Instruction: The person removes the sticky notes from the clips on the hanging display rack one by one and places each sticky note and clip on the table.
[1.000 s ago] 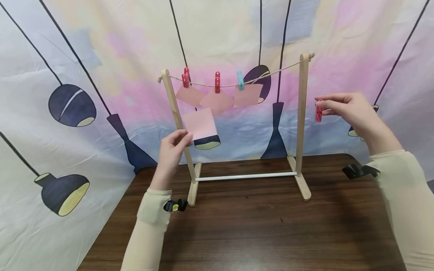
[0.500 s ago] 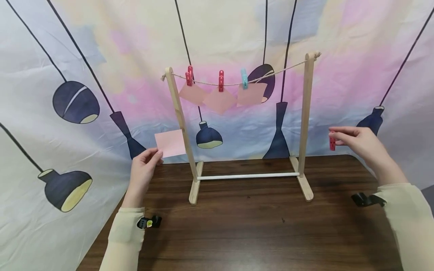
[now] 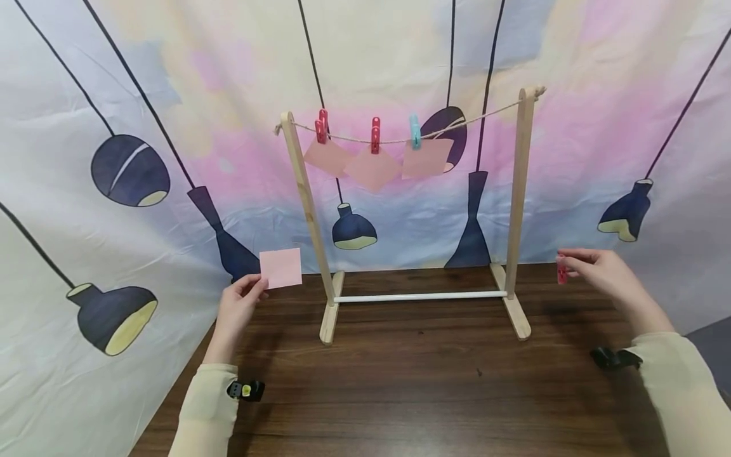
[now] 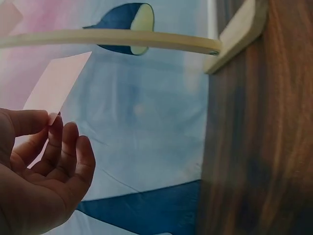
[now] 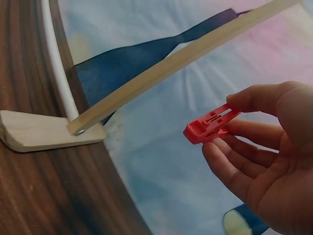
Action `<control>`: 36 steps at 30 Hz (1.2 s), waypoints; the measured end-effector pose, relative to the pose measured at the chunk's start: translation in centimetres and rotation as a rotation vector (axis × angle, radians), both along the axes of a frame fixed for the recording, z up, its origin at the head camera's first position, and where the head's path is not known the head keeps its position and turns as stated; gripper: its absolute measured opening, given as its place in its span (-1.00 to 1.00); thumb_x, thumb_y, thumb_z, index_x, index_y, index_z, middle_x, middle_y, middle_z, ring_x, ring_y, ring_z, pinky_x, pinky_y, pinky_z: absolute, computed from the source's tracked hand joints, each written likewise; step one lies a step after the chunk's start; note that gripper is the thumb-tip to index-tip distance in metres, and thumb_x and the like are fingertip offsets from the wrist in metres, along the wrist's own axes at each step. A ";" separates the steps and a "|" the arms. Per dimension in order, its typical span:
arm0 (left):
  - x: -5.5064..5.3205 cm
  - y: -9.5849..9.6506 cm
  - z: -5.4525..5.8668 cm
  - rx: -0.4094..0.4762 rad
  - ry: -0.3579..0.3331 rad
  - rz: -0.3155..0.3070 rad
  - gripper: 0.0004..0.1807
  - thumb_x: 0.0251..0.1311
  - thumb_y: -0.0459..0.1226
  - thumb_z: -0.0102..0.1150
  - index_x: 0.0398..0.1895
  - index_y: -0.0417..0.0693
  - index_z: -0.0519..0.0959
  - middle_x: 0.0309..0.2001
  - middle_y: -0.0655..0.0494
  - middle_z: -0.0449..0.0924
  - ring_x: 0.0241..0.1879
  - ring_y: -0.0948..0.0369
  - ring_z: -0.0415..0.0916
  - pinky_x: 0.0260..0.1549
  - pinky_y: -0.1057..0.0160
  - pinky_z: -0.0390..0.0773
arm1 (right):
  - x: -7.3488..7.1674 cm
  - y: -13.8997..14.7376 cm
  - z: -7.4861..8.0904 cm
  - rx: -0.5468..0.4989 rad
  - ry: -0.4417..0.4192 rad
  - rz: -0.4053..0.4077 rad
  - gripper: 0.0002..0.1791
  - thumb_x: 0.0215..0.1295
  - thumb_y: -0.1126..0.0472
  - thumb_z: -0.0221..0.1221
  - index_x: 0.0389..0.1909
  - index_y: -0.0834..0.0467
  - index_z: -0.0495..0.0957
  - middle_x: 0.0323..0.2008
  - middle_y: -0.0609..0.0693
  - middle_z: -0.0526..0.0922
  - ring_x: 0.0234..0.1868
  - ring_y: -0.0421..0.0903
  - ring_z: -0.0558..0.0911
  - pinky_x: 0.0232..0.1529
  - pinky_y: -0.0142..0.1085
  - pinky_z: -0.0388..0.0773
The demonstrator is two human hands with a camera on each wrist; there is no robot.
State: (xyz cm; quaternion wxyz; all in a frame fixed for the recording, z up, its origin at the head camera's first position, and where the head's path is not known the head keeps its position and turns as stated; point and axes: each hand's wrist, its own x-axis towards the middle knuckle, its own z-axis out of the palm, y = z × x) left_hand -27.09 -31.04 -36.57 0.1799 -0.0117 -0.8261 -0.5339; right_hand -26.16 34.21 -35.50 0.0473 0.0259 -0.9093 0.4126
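My left hand (image 3: 240, 308) pinches a square pink paper (image 3: 280, 268) by its lower left corner, left of the wooden rack (image 3: 520, 197). In the left wrist view, thumb and fingertips meet on the edge of that paper (image 4: 58, 81). Out to the right of the rack, my right hand (image 3: 605, 279) holds a red clothespin (image 3: 562, 270); the right wrist view shows thumb and fingers on the handles of this clothespin (image 5: 208, 126). Three pink papers hang from the rack's string (image 3: 474, 119): two under red clothespins (image 3: 375, 134), one under a light blue clothespin (image 3: 415, 132).
The rack stands at the back of a dark wooden table (image 3: 400, 381), with a white rod (image 3: 419, 296) joining its feet. Behind it hangs a cloth (image 3: 228, 76) printed with lamps. A black wrist camera (image 3: 247, 390) sits on the left sleeve.
Both hands have come down, the left also moving left, away from the string, with the pink paper. The right hand has lowered with the red clothespin. The hung papers stay in place.
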 end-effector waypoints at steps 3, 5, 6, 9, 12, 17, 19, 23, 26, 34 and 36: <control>-0.3 -0.5 -0.8 -0.009 -0.026 -0.001 -0.60 0.46 -0.22 0.15 0.09 -0.45 0.55 -0.45 0.33 0.58 -0.41 0.42 0.54 -0.35 0.49 0.50 | -0.2 0.4 -1.1 -0.015 -0.016 -0.004 -0.24 0.52 -0.16 0.06 0.39 0.41 0.33 -0.06 0.22 0.72 -0.29 -0.53 0.59 -0.15 -0.41 0.57; -0.4 -0.9 -1.4 -0.009 -0.053 0.012 -0.59 0.45 -0.23 0.16 0.11 -0.45 0.54 -0.44 0.28 0.59 -0.41 0.41 0.55 -0.36 0.49 0.49 | -0.2 0.5 -1.8 -0.014 -0.021 -0.009 -0.23 0.51 -0.17 0.07 0.38 0.42 0.33 -0.12 0.19 0.74 -0.28 -0.48 0.61 -0.18 -0.44 0.55; -0.5 -1.0 -1.7 -0.015 -0.071 0.017 -0.58 0.45 -0.22 0.16 0.12 -0.46 0.53 -0.41 0.23 0.61 -0.39 0.40 0.55 -0.36 0.49 0.49 | -0.2 0.5 -2.1 -0.003 -0.024 -0.020 -0.22 0.50 -0.18 0.07 0.37 0.42 0.35 -0.13 0.18 0.74 -0.27 -0.44 0.62 -0.18 -0.43 0.53; -0.6 -1.4 -2.8 -0.022 -0.112 0.032 -0.55 0.45 -0.19 0.16 0.15 -0.43 0.52 -0.28 0.04 0.63 -0.34 0.35 0.56 -0.32 0.49 0.50 | -0.2 0.6 -3.3 0.039 -0.034 -0.043 -0.20 0.48 -0.21 0.08 0.35 0.44 0.36 -0.15 0.23 0.74 -0.20 -0.15 0.71 -0.06 -0.11 0.58; -0.7 -1.4 -3.8 -0.034 -0.119 0.025 -0.58 0.45 -0.19 0.16 0.11 -0.42 0.54 -0.22 -0.07 0.62 -0.30 0.28 0.57 -0.28 0.43 0.55 | -0.2 0.5 -4.1 0.080 -0.045 -0.064 -0.15 0.46 -0.25 0.09 0.33 0.46 0.36 -0.22 0.19 0.76 -0.12 0.14 0.72 -0.02 0.15 0.52; -0.7 -1.2 -5.4 -0.022 -0.128 -0.034 -0.68 0.40 -0.28 0.19 -0.03 -0.45 0.56 -0.33 -0.02 0.62 -0.34 0.20 0.60 -0.31 0.32 0.60 | -0.6 0.4 -4.9 0.146 -0.025 -0.083 -0.18 0.45 -0.23 0.11 0.27 0.49 0.41 -0.25 0.24 0.75 -0.16 0.19 0.72 -0.09 0.10 0.55; -0.7 -1.4 -5.7 -0.024 -0.168 -0.043 -0.70 0.39 -0.31 0.19 -0.04 -0.47 0.56 -0.33 -0.02 0.61 -0.34 0.19 0.61 -0.31 0.31 0.62 | -0.8 0.2 -5.3 0.159 -0.034 -0.085 -0.18 0.44 -0.22 0.13 0.25 0.50 0.42 -0.13 0.37 0.70 -0.18 0.19 0.72 -0.10 0.09 0.56; -0.8 -2.1 -5.9 -0.087 -0.261 -0.074 -0.66 0.42 -0.33 0.15 0.04 -0.52 0.50 -0.25 -0.12 0.61 -0.32 0.19 0.59 -0.32 0.32 0.62 | -1.1 -0.5 -6.4 0.158 -0.079 -0.072 -0.20 0.44 -0.18 0.15 0.21 0.54 0.43 0.04 0.50 0.58 -0.19 0.20 0.73 -0.09 0.15 0.57; -0.7 -2.6 -6.2 -0.115 -0.315 -0.098 -0.65 0.43 -0.33 0.16 0.05 -0.53 0.49 -0.24 -0.16 0.60 -0.34 0.18 0.57 -0.37 0.33 0.60 | -1.3 -0.7 -7.1 0.178 -0.103 -0.062 -0.25 0.44 -0.12 0.17 0.18 0.55 0.45 0.00 0.49 0.60 -0.23 0.17 0.73 -0.11 0.13 0.58; -0.5 -2.5 -7.6 -0.124 -0.409 -0.109 -0.72 0.39 -0.37 0.16 -0.04 -0.51 0.49 -0.30 -0.09 0.61 -0.39 0.16 0.59 -0.43 0.29 0.57 | -1.7 -0.4 -7.8 0.157 -0.176 -0.041 -0.30 0.40 -0.06 0.22 0.13 0.56 0.48 -0.08 0.44 0.64 -0.28 0.10 0.74 -0.15 0.07 0.63; -0.5 -2.4 -7.5 -0.138 -0.434 -0.123 -0.74 0.39 -0.37 0.16 -0.07 -0.49 0.49 -0.31 -0.10 0.60 -0.39 0.16 0.57 -0.42 0.27 0.56 | -1.9 -0.3 -7.9 0.156 -0.192 -0.042 -0.31 0.40 -0.05 0.23 0.13 0.56 0.49 -0.11 0.42 0.66 -0.30 0.07 0.73 -0.15 0.06 0.63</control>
